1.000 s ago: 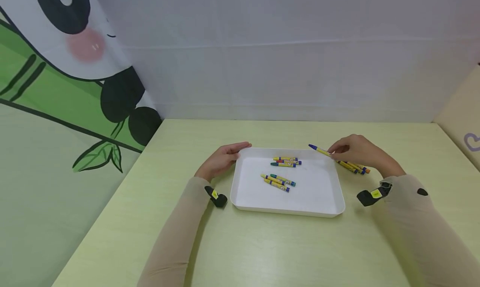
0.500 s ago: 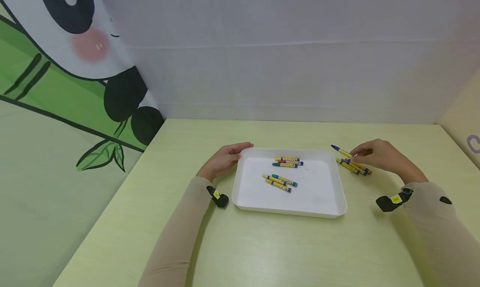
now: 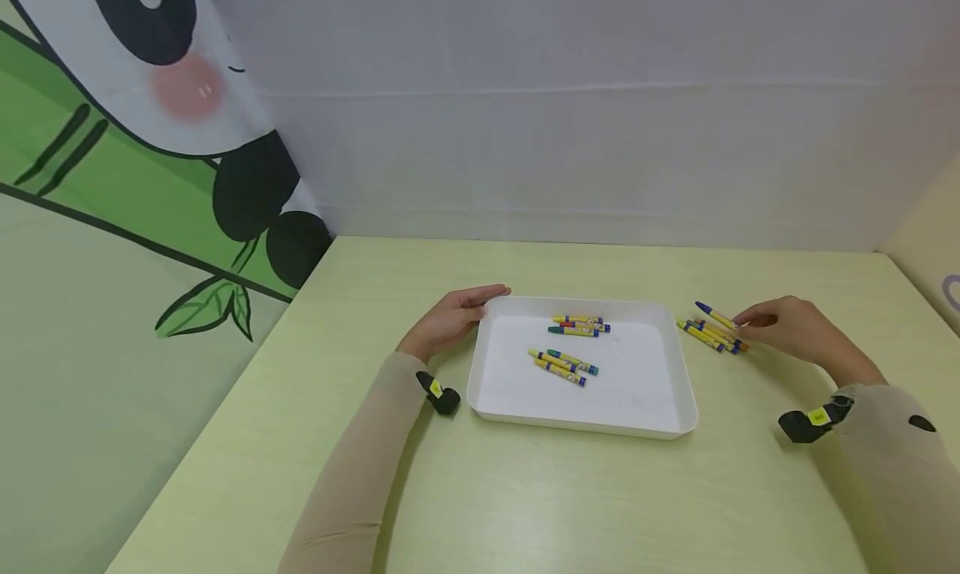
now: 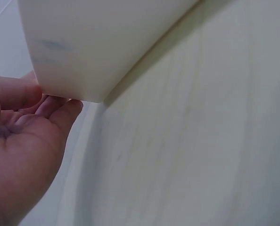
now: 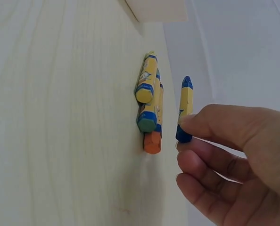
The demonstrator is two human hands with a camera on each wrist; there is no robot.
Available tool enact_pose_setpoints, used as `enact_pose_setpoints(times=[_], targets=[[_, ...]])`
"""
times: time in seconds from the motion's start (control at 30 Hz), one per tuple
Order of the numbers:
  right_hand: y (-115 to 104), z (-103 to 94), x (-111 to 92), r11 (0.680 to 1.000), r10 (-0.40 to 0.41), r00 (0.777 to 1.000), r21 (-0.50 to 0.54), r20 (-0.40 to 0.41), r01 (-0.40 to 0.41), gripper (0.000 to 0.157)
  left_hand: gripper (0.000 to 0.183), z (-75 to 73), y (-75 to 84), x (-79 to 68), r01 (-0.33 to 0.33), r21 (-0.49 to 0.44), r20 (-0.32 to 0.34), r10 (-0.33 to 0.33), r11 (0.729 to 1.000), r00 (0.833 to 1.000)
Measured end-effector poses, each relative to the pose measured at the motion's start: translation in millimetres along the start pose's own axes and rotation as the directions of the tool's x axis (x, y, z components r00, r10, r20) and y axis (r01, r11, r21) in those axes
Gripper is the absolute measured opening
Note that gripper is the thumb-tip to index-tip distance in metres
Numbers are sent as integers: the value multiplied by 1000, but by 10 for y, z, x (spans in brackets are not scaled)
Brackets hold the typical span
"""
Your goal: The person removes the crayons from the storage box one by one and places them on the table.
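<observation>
My right hand (image 3: 787,328) pinches a blue crayon (image 3: 714,314) between thumb and fingers, its blue tip pointing up and to the left. In the right wrist view this crayon (image 5: 186,101) is beside and above a small pile of yellow-wrapped crayons (image 5: 147,92), with yellow, green and orange ends showing. The pile (image 3: 705,336) lies on the table just right of a white tray (image 3: 637,391). My left hand (image 3: 444,320) holds the tray's back left corner. In the left wrist view, its thumb and fingers meet the tray's edge (image 4: 78,56).
Inside the tray lie two groups of crayons, one at the back (image 3: 577,326) and another nearer the middle (image 3: 562,366). A pale wooden table (image 3: 570,507) carries everything. Behind it rises a white cloth backdrop (image 3: 570,166), and a cartoon-printed wall (image 3: 165,124) stands at the left.
My right hand has moved right and toward me with the blue crayon, from over the tray's right edge to beside the pile. The left hand stays at the tray's corner.
</observation>
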State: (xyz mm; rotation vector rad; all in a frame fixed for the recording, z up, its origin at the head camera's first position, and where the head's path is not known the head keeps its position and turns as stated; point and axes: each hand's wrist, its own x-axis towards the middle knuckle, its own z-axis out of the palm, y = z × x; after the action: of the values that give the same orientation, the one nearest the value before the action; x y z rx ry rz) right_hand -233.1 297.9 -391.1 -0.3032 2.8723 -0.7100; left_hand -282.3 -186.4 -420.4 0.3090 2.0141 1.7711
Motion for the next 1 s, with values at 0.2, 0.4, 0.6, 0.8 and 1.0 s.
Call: enact_pose_setpoints(times=[0.2, 0.4, 0.6, 0.8, 1.0], targets=[[109, 47, 1, 1000, 16, 1000, -12, 12, -16, 33, 50, 2, -25, 20, -9, 6, -11, 9, 1000, 1000], [149, 72, -11, 999, 38, 999, -4, 37, -38, 34, 50, 11, -40, 39, -8, 19, -12, 8, 1000, 1000], [193, 68, 9, 1000, 22, 999, -11, 47, -21, 33, 50, 22, -40, 62, -7, 23, -17, 7, 1000, 1000], [235, 53, 29, 1000, 15, 999, -26, 47, -14, 33, 50, 33, -32, 78, 2, 32, -23, -1, 999, 1000], [276, 46, 68, 999, 17, 999, -30, 45, -16, 33, 50, 33, -20, 82, -3, 18, -18, 3, 1000, 1000]])
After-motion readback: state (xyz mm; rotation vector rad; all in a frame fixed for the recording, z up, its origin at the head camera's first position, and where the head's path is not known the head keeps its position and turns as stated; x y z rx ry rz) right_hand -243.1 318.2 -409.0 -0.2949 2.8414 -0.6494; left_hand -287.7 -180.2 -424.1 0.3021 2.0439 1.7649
